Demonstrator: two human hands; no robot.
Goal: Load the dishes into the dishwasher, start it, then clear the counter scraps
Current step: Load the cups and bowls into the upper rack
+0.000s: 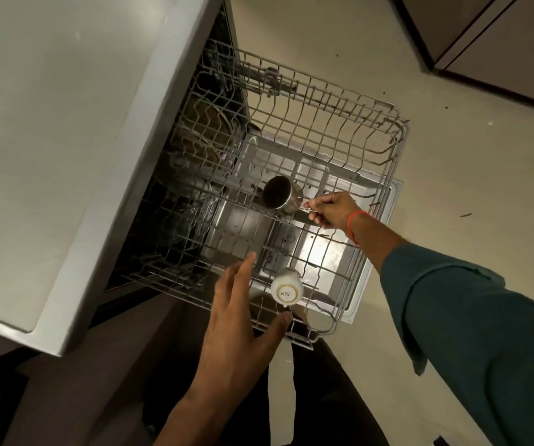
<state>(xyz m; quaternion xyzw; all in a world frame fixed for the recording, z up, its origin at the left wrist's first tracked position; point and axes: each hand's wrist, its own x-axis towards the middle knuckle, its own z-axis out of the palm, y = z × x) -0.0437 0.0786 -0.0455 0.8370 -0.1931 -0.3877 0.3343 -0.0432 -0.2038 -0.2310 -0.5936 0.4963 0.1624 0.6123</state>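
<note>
You are standing over the white countertop (pixel 50 130), which is filling the left of the view, with the dishwasher (pixel 175 201) sitting open beneath its edge. Its upper rack (pixel 384 201) is pulled well out over the lowered door (pixel 317 252), where a bright glare is showing on the steel.

Deeper in, under the counter's edge, a few dishes (pixel 204 136) are sitting in shadow; you cannot tell what they are.

Your right hand (pixel 333 209), red thread at the wrist, is pinching the thin handle of a steel mug (pixel 280 192), which is lying tilted with its mouth facing up and left, near the middle of the rack. Your left hand (pixel 243 313) is hovering open, fingers straight, holding nothing, just beside the rack's near edge.

A small white cup (pixel 287 290) is sitting upside down, close to the near corner and to your left thumb.

You are likely placing the mug, so loading looks barely begun. Watch these risks:

- The pinch is slight and far from the mug's weight, so it could swing or slip and clatter through onto the door.
- Left on its side, the mug could roll between the tines.
- Your left hand is moving close enough to the cup to knock it off its seat.
</note>
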